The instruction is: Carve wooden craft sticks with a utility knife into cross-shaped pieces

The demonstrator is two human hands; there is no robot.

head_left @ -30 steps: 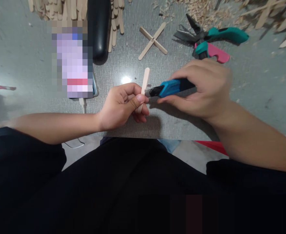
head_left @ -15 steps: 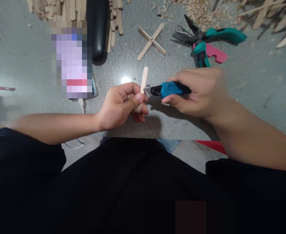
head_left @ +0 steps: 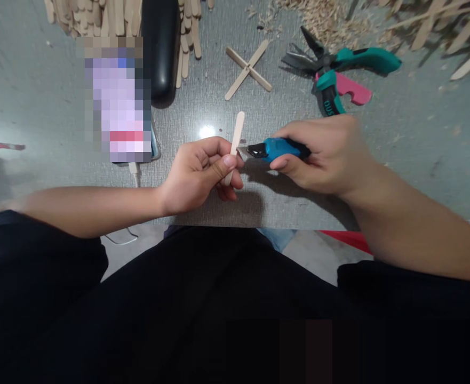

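Wooden craft stick (head_left: 238, 128) is slanting over the worktop (head_left: 202, 109) in the head view, its upper length projecting, presumably to expose an edge for cutting. The left hand (head_left: 198, 173) is pinching it, thumb against fingers; the right hand (head_left: 326, 152) is gripping a blue-and-black utility knife (head_left: 280, 149), blade tip at the stick.

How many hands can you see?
2. The left hand is left of the middle, with its fingers pinching a stick. The right hand is across from it, gripping a blue knife. Both show clearly, and I see no others.
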